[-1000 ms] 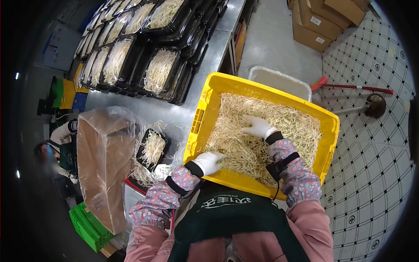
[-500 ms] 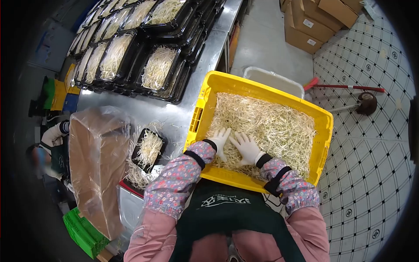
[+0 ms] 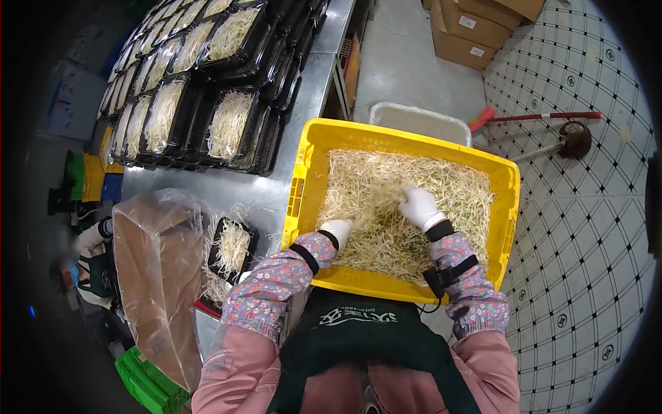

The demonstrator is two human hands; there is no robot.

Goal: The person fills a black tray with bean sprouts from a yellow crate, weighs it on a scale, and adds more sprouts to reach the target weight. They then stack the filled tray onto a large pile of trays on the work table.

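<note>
A yellow plastic crate holds a deep layer of loose bean sprouts. My right hand, in a white glove, is closed around a clump of sprouts just above the layer. At the crate's left side, my gloved left hand reaches into the sprouts; its fingers are buried in them and cannot be made out. Left of the crate, a black tray heaped with sprouts stands among loose strands on the metal table.
Stacked black trays of sprouts fill the table's far end. A plastic-lined cardboard box stands at left, with a co-worker beyond. A grey bin sits behind the crate. Cartons and a red-handled tool are on the floor.
Both hands were spread flat on the sprouts. The right has moved right and up and closed on a clump; the left has sunk its fingers in at the left. The view has shifted slightly.
</note>
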